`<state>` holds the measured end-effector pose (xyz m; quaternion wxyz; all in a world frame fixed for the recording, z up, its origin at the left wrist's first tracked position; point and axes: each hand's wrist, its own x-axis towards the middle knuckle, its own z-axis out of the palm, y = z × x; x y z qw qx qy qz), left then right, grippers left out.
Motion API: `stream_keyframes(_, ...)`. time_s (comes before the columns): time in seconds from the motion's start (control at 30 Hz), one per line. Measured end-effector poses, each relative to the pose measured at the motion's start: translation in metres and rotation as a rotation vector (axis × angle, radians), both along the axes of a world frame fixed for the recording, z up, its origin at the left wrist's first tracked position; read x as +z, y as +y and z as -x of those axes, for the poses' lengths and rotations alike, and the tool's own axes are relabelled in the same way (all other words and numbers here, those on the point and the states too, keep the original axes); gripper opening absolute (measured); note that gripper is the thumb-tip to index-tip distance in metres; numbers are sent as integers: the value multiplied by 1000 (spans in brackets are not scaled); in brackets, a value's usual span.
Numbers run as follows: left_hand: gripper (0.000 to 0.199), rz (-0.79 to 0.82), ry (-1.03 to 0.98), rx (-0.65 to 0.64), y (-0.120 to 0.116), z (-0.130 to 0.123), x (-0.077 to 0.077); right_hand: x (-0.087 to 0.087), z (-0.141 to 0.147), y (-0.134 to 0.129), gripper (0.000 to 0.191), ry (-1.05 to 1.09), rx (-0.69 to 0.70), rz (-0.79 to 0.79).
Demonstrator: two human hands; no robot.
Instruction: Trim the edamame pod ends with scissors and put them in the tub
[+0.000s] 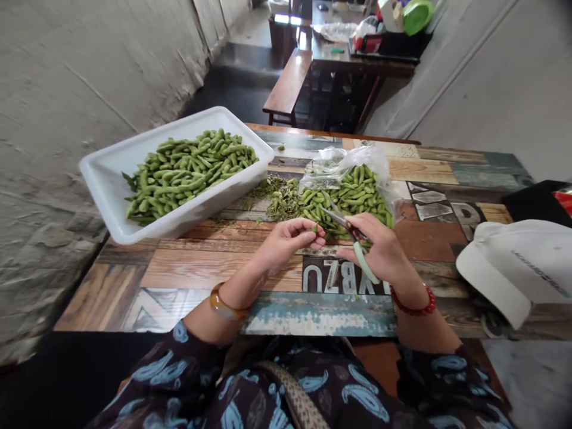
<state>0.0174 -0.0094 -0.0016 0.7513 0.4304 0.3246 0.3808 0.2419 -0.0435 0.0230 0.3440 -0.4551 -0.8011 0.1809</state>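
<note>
My left hand is closed in a pinch on a green edamame pod, of which only the tip shows. In my right hand is a pair of scissors with pale green handles, its blades pointing left, a little above and right of the pinched pod. Just beyond both hands lies a heap of edamame pods, partly on a clear plastic bag. Trimmed stem scraps are piled left of that heap. Farther left, a white plastic tub holds many more pods.
The patterned wooden table runs under everything. A white cap sits at its right, near a black container. A wall rises on the left. Beyond are a bench and another table with items on it.
</note>
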Motion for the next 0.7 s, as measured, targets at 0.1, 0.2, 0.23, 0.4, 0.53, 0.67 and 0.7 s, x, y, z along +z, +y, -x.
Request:
stream_keyframes(0.1,29,30,-59,79,-1,0,0,-4,8,-1,54,-53,83,70)
stream_keyframes(0.2,29,41,-74,131,-2,2,0,-5,11,-1,55,-60,83,67)
stream_keyframes(0.23,29,32,-67,135,-2,3,1,-6,11,-1,55,-65,70,55)
stream_keyframes(0.4,27,-58,-43,184,-1,6,6,-6,10,0,54,-122,64,56)
stream_keyframes(0.53,26,-114,42,163,-1,6,6,-11,14,0,55,-96,107,63)
stream_keyframes(0.67,25,-193,149,124,-3,5,7,-19,17,1,55,-66,129,66)
stream_keyframes(0.7,24,-209,171,121,-3,5,8,-20,17,2,55,-58,132,61)
